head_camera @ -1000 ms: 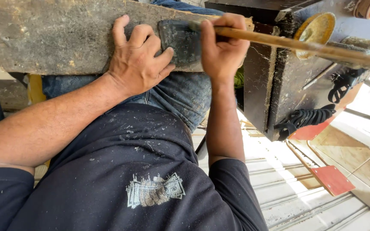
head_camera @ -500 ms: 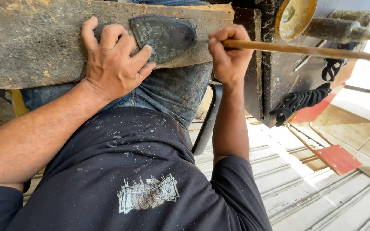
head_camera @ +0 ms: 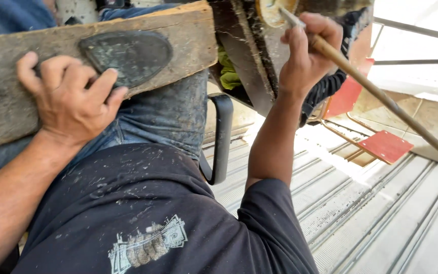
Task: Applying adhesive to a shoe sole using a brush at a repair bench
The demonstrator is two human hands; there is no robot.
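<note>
My left hand (head_camera: 72,104) pins the sole (head_camera: 126,55) at the board's (head_camera: 188,35) edge; right hand (head_camera: 305,50) grips 1 stick (head_camera: 381,96). Press flat, I'd say.

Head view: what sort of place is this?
Probably a small cobbler-type workshop by a metal roll-down shutter: a dark shoe sole lies on a worn wooden board, left hand steadying it, right hand gripping a long stick.
</note>
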